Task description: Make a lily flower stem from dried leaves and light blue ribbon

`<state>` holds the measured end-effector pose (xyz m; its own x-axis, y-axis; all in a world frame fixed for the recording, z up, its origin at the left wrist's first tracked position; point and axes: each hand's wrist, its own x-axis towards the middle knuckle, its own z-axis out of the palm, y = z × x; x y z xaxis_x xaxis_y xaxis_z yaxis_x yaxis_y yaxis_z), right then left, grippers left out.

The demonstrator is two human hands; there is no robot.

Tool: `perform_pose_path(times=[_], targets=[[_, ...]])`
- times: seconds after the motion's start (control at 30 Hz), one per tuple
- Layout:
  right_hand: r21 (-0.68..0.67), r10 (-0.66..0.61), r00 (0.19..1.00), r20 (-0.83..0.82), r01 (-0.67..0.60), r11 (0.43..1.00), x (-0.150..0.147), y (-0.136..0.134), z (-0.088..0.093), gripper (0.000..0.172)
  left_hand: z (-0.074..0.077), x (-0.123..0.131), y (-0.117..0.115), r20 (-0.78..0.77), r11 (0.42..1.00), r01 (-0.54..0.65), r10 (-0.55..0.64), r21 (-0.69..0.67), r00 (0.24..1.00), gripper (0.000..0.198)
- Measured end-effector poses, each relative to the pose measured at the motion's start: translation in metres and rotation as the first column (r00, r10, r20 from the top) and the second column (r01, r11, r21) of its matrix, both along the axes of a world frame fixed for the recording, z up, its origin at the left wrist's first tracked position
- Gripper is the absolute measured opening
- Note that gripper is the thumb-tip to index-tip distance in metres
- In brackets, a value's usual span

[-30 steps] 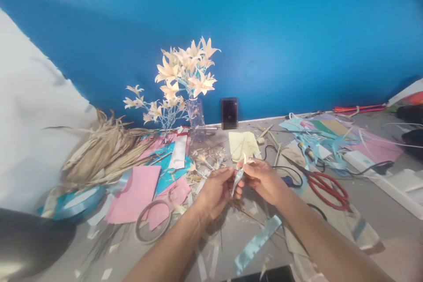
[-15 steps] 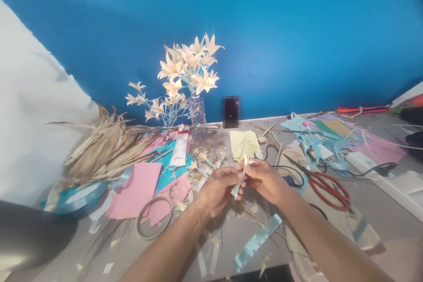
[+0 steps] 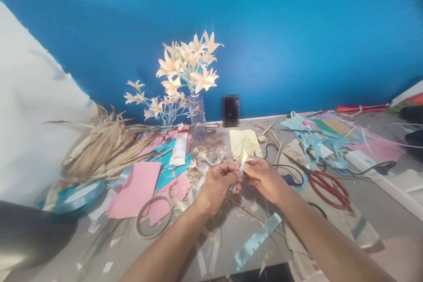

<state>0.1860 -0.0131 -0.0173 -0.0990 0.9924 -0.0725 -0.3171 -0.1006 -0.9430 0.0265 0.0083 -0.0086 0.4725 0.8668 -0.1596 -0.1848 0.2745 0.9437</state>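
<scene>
A: Item one, the hands?
B: Left hand (image 3: 218, 187): thumb and fingers pinched on the blue lower end. Right hand (image 3: 264, 178): thumb and fingers pinched just above, fingertips near the left's. Twelve o'clock is towards the wall.

A: Held article?
B: One bloom piece (image 3: 244, 158), cream tip up, pale blue wrap below, between both hands above the worktop. Lower end partly hidden by fingers.

A: Handling notes?
B: Presumed very light; petals thin, likely to crease or tear; wrap probably smooth, somewhat slippery. Best gripped at the wrapped base, petals left alone.

A: Surface?
B: Grey worktop (image 3: 122, 264), strewn with scraps. Twelve o'clock: yellow sheet (image 3: 244, 141). Three: red-handled scissors (image 3: 343, 202); farther out, white power strip (image 3: 363, 165). Five: loose satin strip (image 3: 257, 241). Eight: tape ring (image 3: 138, 222). Nine: pink sheet (image 3: 135, 189). Between nine and ten: dried husks (image 3: 99, 150).

A: Room?
B: Eleven: cream flowers (image 3: 203, 80) in a clear bottle (image 3: 197, 119). Beyond, blue wall (image 3: 297, 44); at ten, far left, white wall (image 3: 33, 88).
</scene>
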Motion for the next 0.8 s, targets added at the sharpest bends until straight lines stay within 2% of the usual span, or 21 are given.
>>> perform_pose_path(times=[0.07, 0.17, 0.3, 0.43, 0.57, 0.67, 0.8], targets=[[0.057, -0.086, 0.986, 0.141, 0.079, 0.995, -0.002, -0.001, 0.001, 0.031, -0.001, -0.001, 0.001, -0.051, 0.995, -0.077, 0.080, 0.060, 0.995, 0.013], [0.176, -0.220, 0.909, 0.353, 0.167, 0.970, -0.005, -0.002, 0.004, 0.026, -0.003, -0.001, 0.002, -0.109, 0.982, -0.128, 0.143, 0.136, 0.984, 0.016], [0.222, -0.283, 0.834, 0.474, 0.198, 0.955, -0.008, -0.004, 0.011, 0.022, -0.006, -0.001, 0.002, -0.185, 0.969, -0.144, 0.182, 0.199, 0.966, 0.013], [0.103, -0.230, 0.877, 0.421, 0.206, 0.973, -0.011, -0.004, 0.013, 0.024, -0.005, 0.001, -0.001, -0.205, 0.960, -0.160, 0.208, 0.228, 0.956, 0.011], [-0.034, -0.192, 0.952, 0.237, 0.205, 0.978, -0.015, -0.001, 0.001, 0.028, -0.005, 0.005, -0.004, -0.159, 0.957, -0.201, 0.236, 0.207, 0.959, 0.010], [-0.069, -0.187, 0.973, 0.135, 0.197, 0.978, -0.018, 0.001, -0.004, 0.029, -0.006, 0.006, -0.004, -0.129, 0.960, -0.224, 0.247, 0.168, 0.960, 0.009], [-0.075, -0.164, 0.978, 0.129, 0.175, 0.982, -0.020, 0.000, 0.003, 0.027, -0.004, 0.006, -0.006, -0.128, 0.957, -0.236, 0.258, 0.168, 0.957, 0.011]])
